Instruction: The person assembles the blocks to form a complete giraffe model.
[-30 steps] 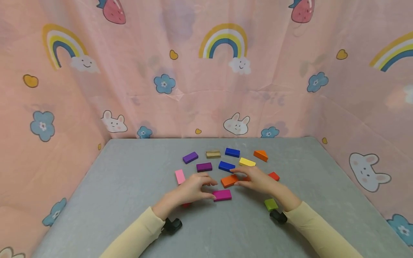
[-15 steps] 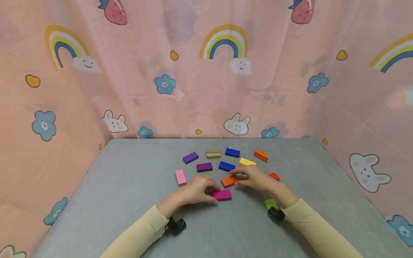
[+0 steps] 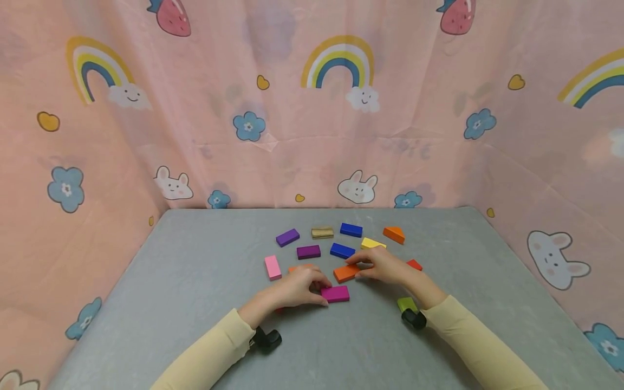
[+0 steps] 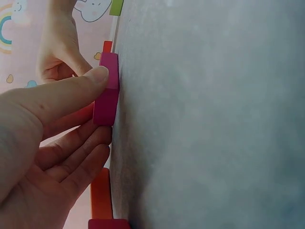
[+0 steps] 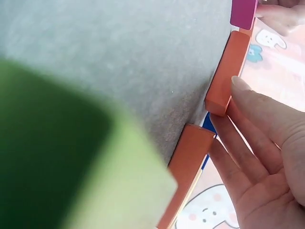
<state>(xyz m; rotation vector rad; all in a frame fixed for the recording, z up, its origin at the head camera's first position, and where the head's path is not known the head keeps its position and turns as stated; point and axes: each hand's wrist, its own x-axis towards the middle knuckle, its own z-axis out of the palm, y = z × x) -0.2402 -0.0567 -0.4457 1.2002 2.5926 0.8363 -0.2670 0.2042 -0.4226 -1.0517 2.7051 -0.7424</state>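
Observation:
A flat magenta block (image 3: 337, 294) lies on the grey table, its left end pinched by my left hand (image 3: 292, 287). In the left wrist view the thumb presses the near face of that magenta block (image 4: 106, 109), with the fingers on its far side. My right hand (image 3: 385, 266) holds the right end of an orange block (image 3: 344, 273), just behind the magenta one. In the right wrist view the thumb lies along this orange block (image 5: 229, 64) and the fingertips are at its other side. Another orange block (image 3: 300, 267) shows partly behind my left hand.
Blue blocks (image 3: 343, 250), a yellow block (image 3: 372, 244), purple blocks (image 3: 309, 252) and a gold block (image 3: 322, 233) lie further back. A pink block (image 3: 273, 267) is at left. A red block (image 3: 415, 265), an orange triangle (image 3: 394, 235) and a lime block (image 3: 405, 304) are at right.
My left hand has moved right and closed its thumb and fingers on the magenta block's left end. The right hand has stayed nearly still at the orange block.

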